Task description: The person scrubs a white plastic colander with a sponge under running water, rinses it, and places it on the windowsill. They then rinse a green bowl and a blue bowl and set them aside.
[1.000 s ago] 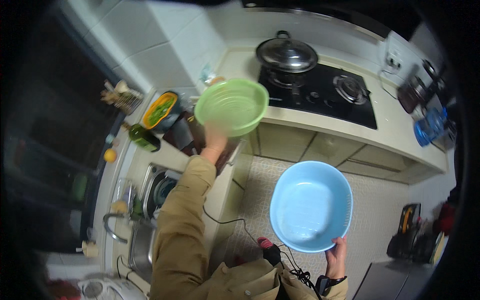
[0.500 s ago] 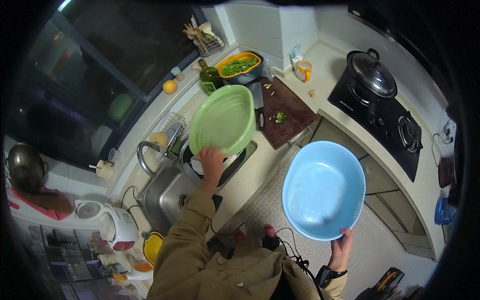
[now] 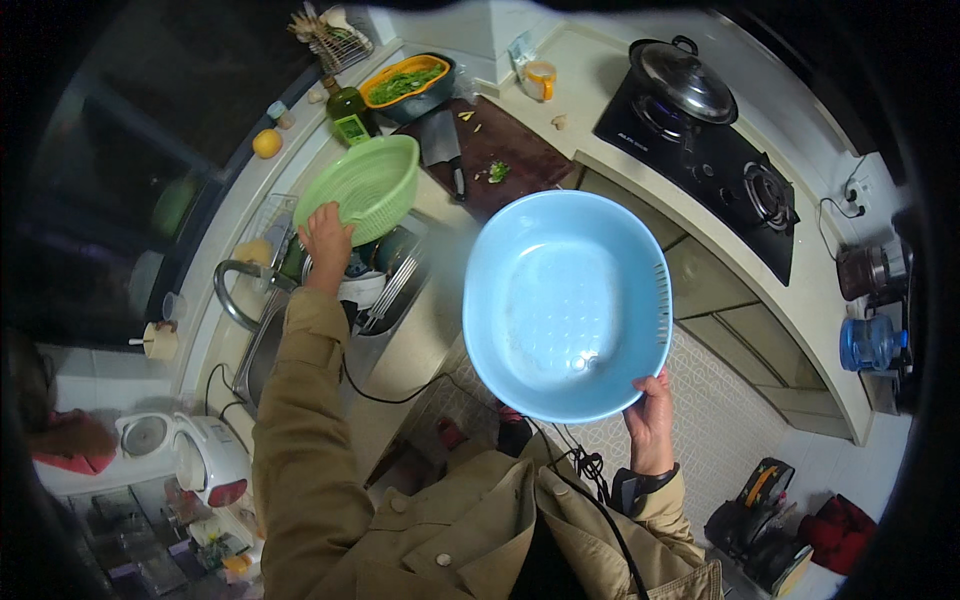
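My left hand (image 3: 327,243) grips the near rim of a light green plastic colander (image 3: 368,188), tilted over the sink area beside the window. Under it, bowls and chopsticks (image 3: 388,293) show in the second sink basin. My right hand (image 3: 652,413) is closed on the lower right rim of a large light blue plastic basin (image 3: 560,300). That basin is held up in front of me, over the floor and the counter edge, its inside facing me. A few slots run down its right side, and I see nothing inside it but shine and drops.
Beyond the basin lies a dark cutting board (image 3: 513,155) with a cleaver (image 3: 442,150) and chopped greens. A green bottle (image 3: 350,112) and a colander of green vegetables (image 3: 405,82) stand behind. On the right, a lidded pot (image 3: 688,80) sits on a gas stove (image 3: 705,160). The faucet (image 3: 232,290) curves over the sink.
The blue basin has come up closer and shifted left. The green colander has tilted and dropped back toward the window side, uncovering more of the second basin. My view has turned slightly right.
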`<state>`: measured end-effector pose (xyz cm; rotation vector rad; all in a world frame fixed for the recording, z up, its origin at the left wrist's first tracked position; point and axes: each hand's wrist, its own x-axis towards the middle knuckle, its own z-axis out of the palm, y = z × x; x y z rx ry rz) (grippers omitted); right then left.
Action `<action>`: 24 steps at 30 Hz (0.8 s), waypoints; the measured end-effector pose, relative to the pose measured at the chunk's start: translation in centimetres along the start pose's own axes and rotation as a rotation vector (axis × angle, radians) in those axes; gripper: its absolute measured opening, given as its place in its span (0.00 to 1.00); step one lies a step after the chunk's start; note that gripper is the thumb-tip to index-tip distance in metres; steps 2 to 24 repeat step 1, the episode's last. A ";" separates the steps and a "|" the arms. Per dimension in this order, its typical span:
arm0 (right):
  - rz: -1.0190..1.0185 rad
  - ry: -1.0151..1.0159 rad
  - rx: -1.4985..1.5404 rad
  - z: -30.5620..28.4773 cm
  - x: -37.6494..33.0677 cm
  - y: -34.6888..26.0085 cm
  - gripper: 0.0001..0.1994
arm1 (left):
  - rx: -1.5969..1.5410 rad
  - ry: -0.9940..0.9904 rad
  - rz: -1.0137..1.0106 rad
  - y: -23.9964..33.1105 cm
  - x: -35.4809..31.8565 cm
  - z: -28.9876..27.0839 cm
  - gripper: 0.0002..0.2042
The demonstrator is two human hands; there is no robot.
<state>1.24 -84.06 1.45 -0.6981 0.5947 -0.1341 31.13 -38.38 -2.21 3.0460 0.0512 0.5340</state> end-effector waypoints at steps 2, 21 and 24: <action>0.007 -0.057 -0.001 0.3 -0.1 0.2 0.25 | -0.002 0.010 -0.011 -1.1 -0.7 -0.4 0.28; 0.007 -0.057 -0.001 0.3 -0.1 0.2 0.25 | -0.002 0.010 -0.011 -1.1 -0.7 -0.4 0.28; 0.007 -0.057 -0.001 0.3 -0.1 0.2 0.25 | -0.002 0.010 -0.011 -1.1 -0.7 -0.4 0.28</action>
